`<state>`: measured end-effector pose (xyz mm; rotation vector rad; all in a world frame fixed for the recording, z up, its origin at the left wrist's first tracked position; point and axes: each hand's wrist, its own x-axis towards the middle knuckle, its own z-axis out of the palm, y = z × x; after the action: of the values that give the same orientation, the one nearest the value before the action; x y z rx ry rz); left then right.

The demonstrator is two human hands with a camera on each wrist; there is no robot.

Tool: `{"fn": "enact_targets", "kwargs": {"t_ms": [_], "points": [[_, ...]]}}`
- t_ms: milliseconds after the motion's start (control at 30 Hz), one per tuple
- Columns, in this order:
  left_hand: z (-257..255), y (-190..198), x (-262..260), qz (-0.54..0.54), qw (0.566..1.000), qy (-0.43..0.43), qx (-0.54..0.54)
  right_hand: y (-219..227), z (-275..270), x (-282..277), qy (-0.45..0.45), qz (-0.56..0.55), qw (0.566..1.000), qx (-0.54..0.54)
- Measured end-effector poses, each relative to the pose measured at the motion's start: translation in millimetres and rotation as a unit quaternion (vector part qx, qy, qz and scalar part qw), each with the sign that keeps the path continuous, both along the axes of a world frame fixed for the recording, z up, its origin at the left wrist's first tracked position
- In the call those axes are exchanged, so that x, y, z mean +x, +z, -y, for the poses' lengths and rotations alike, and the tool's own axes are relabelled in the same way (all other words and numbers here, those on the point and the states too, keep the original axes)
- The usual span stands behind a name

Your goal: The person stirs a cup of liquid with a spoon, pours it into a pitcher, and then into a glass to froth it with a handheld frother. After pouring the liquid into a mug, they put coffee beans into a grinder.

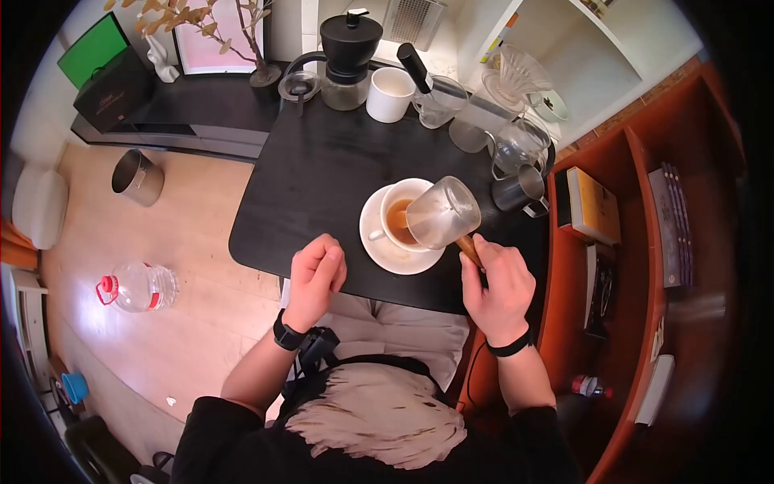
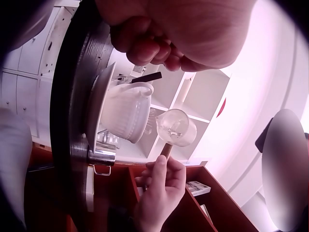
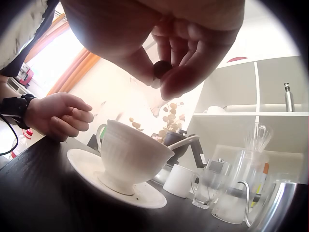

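The right hand (image 1: 500,290) is pinching the wooden handle (image 1: 468,247) of a glass pitcher (image 1: 445,214), thumb and fingers curling round the wood, and the pitcher is hanging in the air above the right side of a white cup (image 3: 137,153). From the right hand, the glass is lying ahead and to the left, with the handle's long axis running the same way, slanting from the fingers toward the cup. The pitcher itself, judging by the left wrist view, is tipping, its mouth facing down toward the cup and its base sitting higher (whether any liquid is sitting inside, I cannot tell). The cup is standing upright on a saucer (image 1: 403,264) upon the dark surface (image 1: 298,185), with amber liquid (image 1: 396,214) showing inside it. On the cup's other side, the left hand (image 1: 318,273) is holding nothing; its fingers are curling loosely by the near edge of the surface, and I cannot tell whether they are touching it. The cup handle (image 1: 376,235) is pointing toward this left hand, so the left is seeming better placed for steadying the cup, while the right alone is governing the pitcher.
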<state>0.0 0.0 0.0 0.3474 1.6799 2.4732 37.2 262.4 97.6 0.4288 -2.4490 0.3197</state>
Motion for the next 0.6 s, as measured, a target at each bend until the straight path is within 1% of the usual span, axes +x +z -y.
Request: {"fn": "enact_targets", "kwargs": {"t_ms": [67, 200, 367, 500, 600], "points": [[1.3, 0.8, -0.6, -0.005, 1.000, 0.003, 0.002, -4.3, 2.4, -3.9, 0.018, -0.012, 1.000, -0.010], [-2.7, 2.8, 0.3, -0.011, 1.000, 0.001, 0.000, -8.3, -0.8, -4.7, 0.007, 0.007, 1.000, -0.004], [-2.8, -0.2, 1.2, -0.007, 1.000, 0.003, 0.019, -10.6, -2.4, -4.3, 0.009, -0.036, 0.997, -0.066], [-3.7, -2.1, 0.5, -0.017, 1.000, -0.006, 0.023, -16.0, -1.1, -5.0, 0.005, -0.035, 0.998, -0.052], [-4.6, -1.6, 2.1, 0.000, 0.999, -0.002, 0.049, -20.3, 1.2, -4.4, 0.021, -0.022, 0.998, -0.051]]}}
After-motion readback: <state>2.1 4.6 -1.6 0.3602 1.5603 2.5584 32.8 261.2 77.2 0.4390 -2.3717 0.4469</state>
